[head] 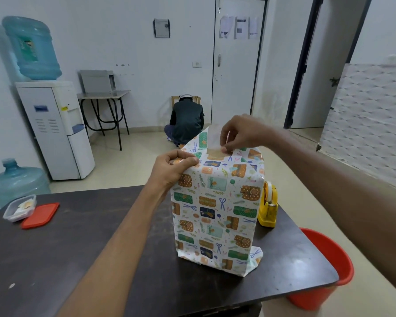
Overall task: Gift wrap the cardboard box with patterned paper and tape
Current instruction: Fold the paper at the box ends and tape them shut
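A clear container (20,208) is set at the worktop's (78,248) far left edge, a red lid (40,215) just beside it. A red bucket (325,266) is seen below the right corner. A water dispenser (55,129) is placed against the wall; a person (186,120) is crouched near the door (237,65).

No view of the cardboard box itself: patterned paper (215,213) covers every face in sight. Left hand (169,167) hides the top left corner fold. Tape strip (213,139), pinched by right hand (242,133), is clear and its edges are hard to trace. Tape dispenser (269,207): left part sits behind the paper. Red bucket (327,255): partly under the table (78,248). Floor water bottle (14,181): cut by left edge. Door sheets (239,27): text unreadable.
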